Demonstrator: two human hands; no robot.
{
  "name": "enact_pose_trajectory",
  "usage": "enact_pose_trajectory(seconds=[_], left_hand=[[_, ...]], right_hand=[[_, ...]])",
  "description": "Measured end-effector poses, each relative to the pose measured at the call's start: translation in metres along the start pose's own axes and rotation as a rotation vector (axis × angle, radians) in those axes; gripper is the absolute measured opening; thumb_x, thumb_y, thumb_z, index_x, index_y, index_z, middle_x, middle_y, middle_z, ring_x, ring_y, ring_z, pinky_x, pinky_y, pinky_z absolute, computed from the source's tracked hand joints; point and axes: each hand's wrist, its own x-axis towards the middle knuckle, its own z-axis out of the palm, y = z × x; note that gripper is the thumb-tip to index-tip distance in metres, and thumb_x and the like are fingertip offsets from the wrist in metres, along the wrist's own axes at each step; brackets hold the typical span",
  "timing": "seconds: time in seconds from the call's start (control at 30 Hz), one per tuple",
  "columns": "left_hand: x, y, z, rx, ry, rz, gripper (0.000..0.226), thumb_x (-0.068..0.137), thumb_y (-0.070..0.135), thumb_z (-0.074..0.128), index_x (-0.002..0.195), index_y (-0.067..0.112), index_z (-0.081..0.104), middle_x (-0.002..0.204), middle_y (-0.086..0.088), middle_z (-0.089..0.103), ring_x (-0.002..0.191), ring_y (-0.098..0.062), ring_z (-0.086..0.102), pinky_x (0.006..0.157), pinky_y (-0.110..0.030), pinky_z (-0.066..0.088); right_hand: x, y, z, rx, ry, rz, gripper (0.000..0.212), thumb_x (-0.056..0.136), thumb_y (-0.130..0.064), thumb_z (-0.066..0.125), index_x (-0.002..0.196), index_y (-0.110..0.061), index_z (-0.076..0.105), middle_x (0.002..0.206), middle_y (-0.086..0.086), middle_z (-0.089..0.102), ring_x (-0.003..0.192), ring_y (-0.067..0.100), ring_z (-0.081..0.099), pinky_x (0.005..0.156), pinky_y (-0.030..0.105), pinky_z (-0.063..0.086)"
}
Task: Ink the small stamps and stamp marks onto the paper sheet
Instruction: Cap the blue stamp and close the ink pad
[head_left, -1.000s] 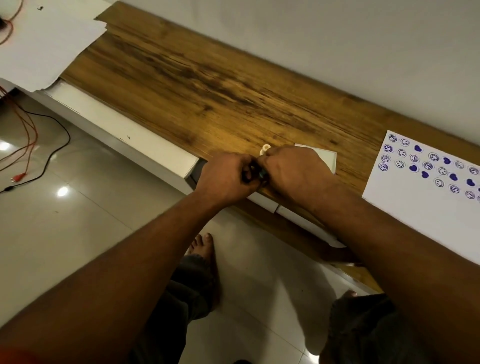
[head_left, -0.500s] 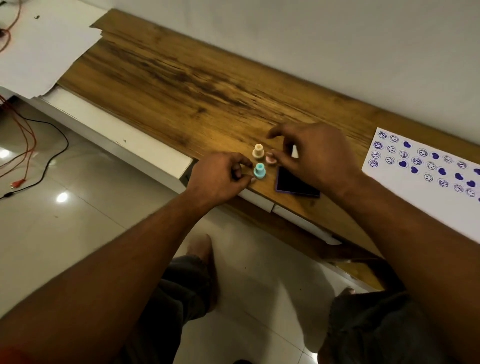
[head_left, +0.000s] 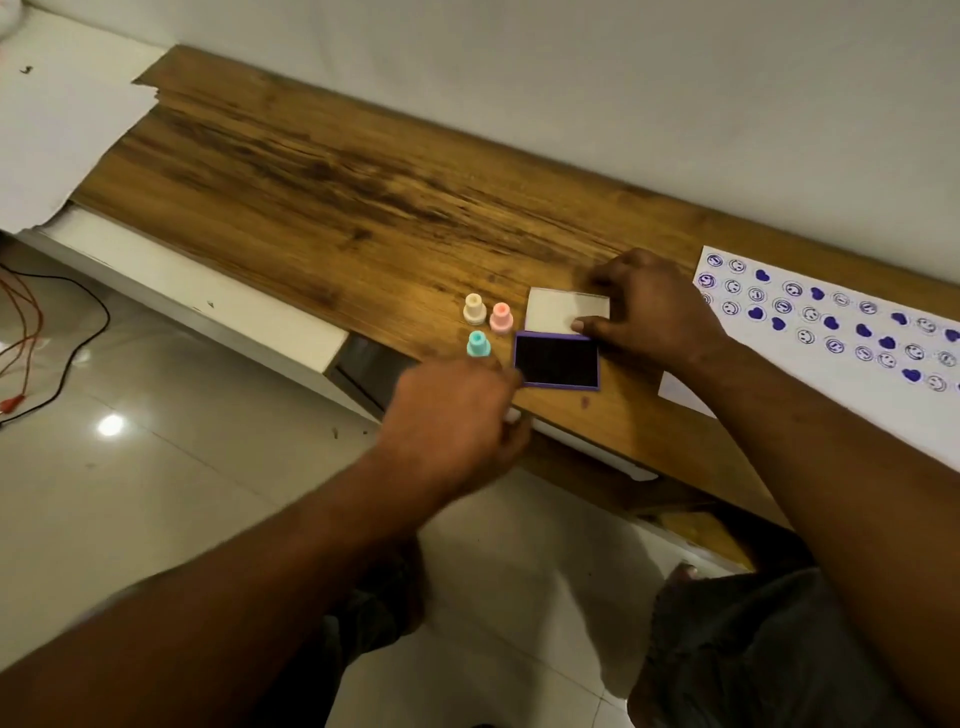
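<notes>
**Ink pad open, three stamps standing free**

Centre of frame, on the brown wood-grain counter (head_left: 363, 208): three small plastic stamps, all upright, set close together in a triangle. Cream stamp (head_left: 474, 308) farthest back, pink stamp (head_left: 501, 317) just beside it to the right, teal stamp (head_left: 478, 344) nearest the counter's front edge. Neither hand on any of them.

Just right of the stamps: purple-framed rectangular ink pad (head_left: 558, 360), flat on the counter, dark inked face up. Joined to it along the far edge and opened back: white rectangular lid (head_left: 563, 309).

Right hand (head_left: 649, 306) at the lid's right end. Thumb down on the lid's inner face close to the pad, fingers curled over the far right corner, clamped on the lid. Forearm running down through the lower right of the frame, across the near left corner of the paper.

Left hand (head_left: 452, 415) just below the teal stamp in the picture, at the counter's front edge, beside the pad's lower left corner. Heavily motion-blurred, nothing seen in it. Impossible to tell whether the fingers are apart or together.

Right of frame: white paper sheet (head_left: 831, 415) flat on the counter, apart from the stamps. Rows of purple smiley circles and solid hearts across its upper part, lower part blank.

Upper left: another white sheet (head_left: 52, 130) over the counter's end. Far left, on the pale tiled floor (head_left: 156, 467): red and black wires (head_left: 21, 338)
</notes>
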Motion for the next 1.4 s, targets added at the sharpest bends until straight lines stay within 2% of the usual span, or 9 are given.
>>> enact_pose_trajectory(seconds=[0.13,0.3,0.53,0.73,0.97,1.07,1.23,1.33,1.4], left_hand=[[-0.013,0.034,0.018,0.068,-0.234,0.016,0.04,0.098,0.06,0.055,0.122,0.027,0.058,0.09,0.006,0.06,0.075,-0.012,0.058,0.065,-0.032,0.051],[-0.014,0.038,0.03,0.134,-0.31,0.019,0.079,0.099,0.063,0.054,0.158,0.014,0.031,0.073,0.005,0.034,0.059,-0.009,0.038,0.055,-0.033,0.036],[-0.015,0.029,0.041,0.154,-0.31,0.027,0.097,0.093,0.069,0.057,0.161,0.01,0.021,0.071,0.006,0.033,0.057,-0.009,0.039,0.052,-0.03,0.035],[-0.016,0.024,0.044,0.158,-0.259,0.03,0.103,0.092,0.072,0.057,0.161,0.007,0.019,0.083,0.001,0.04,0.065,-0.014,0.047,0.057,-0.033,0.044],[-0.015,0.026,0.043,0.166,-0.221,0.02,0.101,0.092,0.069,0.059,0.16,0.005,0.021,0.083,0.002,0.039,0.067,-0.013,0.046,0.058,-0.032,0.04],[-0.013,0.027,0.041,0.157,-0.235,0.018,0.09,0.092,0.067,0.06,0.155,0.008,0.035,0.083,0.003,0.04,0.067,-0.012,0.046,0.058,-0.032,0.04],[-0.009,0.03,0.035,0.131,-0.258,0.012,0.072,0.094,0.063,0.062,0.145,0.014,0.048,0.087,0.005,0.043,0.071,-0.011,0.046,0.062,-0.03,0.039],[-0.006,0.033,0.034,0.136,-0.275,-0.006,0.075,0.096,0.063,0.06,0.15,0.013,0.042,0.093,0.001,0.05,0.078,-0.013,0.053,0.069,-0.032,0.05],[-0.007,0.033,0.033,0.151,-0.257,-0.002,0.088,0.098,0.064,0.057,0.159,0.008,0.027,0.106,-0.003,0.061,0.087,-0.017,0.062,0.078,-0.036,0.058]], right_hand=[[0.002,0.0,0.002,-0.011,0.012,-0.011,0.061,0.084,-0.051,0.079,0.139,-0.027,0.063,0.139,0.005,0.055,0.126,0.028,0.054,0.099,0.046,0.052],[0.006,0.002,0.007,0.035,0.013,-0.004,0.058,0.081,-0.045,0.084,0.13,-0.021,0.064,0.131,0.006,0.059,0.117,0.025,0.057,0.092,0.037,0.051],[0.003,-0.003,0.003,0.218,0.076,-0.088,0.028,0.095,-0.039,0.072,0.112,-0.032,0.051,0.107,-0.007,0.062,0.093,0.013,0.057,0.068,0.024,0.043],[-0.01,-0.007,-0.006,0.278,-0.07,-0.195,0.015,0.102,-0.03,0.06,0.116,-0.025,0.056,0.112,-0.002,0.069,0.102,0.019,0.065,0.074,0.034,0.054],[-0.023,0.0,-0.01,0.251,-0.196,-0.268,0.023,0.095,-0.036,0.072,0.114,-0.03,0.062,0.115,-0.012,0.068,0.104,0.008,0.064,0.072,0.014,0.046],[-0.027,0.001,-0.007,0.185,-0.205,-0.278,0.035,0.088,-0.04,0.079,0.118,-0.032,0.064,0.124,-0.006,0.068,0.1,0.009,0.064,0.072,0.024,0.053],[-0.032,0.0,-0.001,0.105,-0.158,-0.321,0.049,0.085,-0.043,0.082,0.128,-0.031,0.062,0.134,-0.002,0.066,0.114,0.017,0.063,0.084,0.039,0.058],[-0.033,0.001,0.0,0.101,-0.132,-0.332,0.05,0.085,-0.05,0.079,0.128,-0.029,0.065,0.134,-0.002,0.064,0.115,0.019,0.061,0.084,0.044,0.058],[-0.034,0.0,0.002,0.084,-0.115,-0.328,0.049,0.085,-0.051,0.077,0.127,-0.029,0.066,0.135,-0.002,0.063,0.119,0.019,0.059,0.089,0.045,0.056]])
